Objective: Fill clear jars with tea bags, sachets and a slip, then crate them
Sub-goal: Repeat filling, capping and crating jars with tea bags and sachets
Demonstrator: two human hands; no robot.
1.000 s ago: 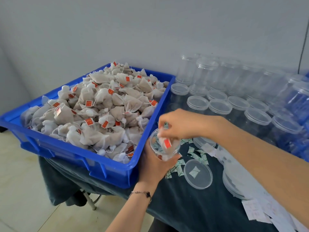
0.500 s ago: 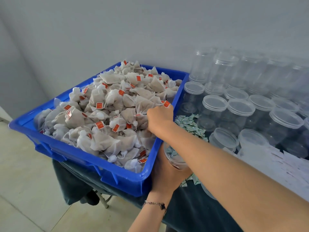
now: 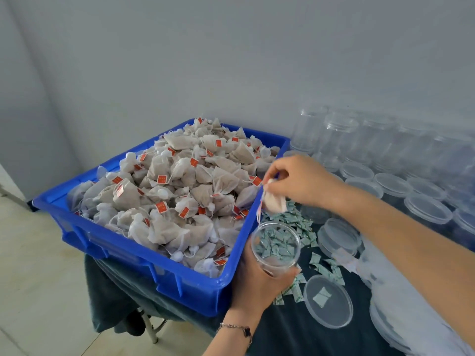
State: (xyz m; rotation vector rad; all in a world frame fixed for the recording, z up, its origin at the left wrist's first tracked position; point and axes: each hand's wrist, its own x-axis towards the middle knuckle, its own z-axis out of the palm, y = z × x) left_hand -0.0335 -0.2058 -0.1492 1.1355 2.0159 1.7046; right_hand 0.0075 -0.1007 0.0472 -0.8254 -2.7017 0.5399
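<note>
My left hand [image 3: 257,281] grips a clear open jar [image 3: 275,246] from below, just right of the blue crate [image 3: 133,253]. The crate is heaped with beige tea bags [image 3: 180,191] bearing red tags. My right hand [image 3: 298,179] pinches one tea bag [image 3: 274,200] by its top, and the bag hangs a little above the jar's mouth. Something pale lies at the bottom of the jar. A pile of small green-white sachets [image 3: 295,222] lies on the dark cloth behind the jar. White paper slips [image 3: 401,304] lie under my right forearm.
Rows of clear lidded jars [image 3: 385,160] fill the back right of the table. A loose lid [image 3: 327,300] with one sachet on it lies near the front, and another lid [image 3: 339,236] lies behind it. The crate overhangs the table's left edge above a tiled floor [image 3: 38,291].
My right hand left the jar, reached into the crate, and has now come back up with one tea bag hanging over the jar. The camera view shifted left.
</note>
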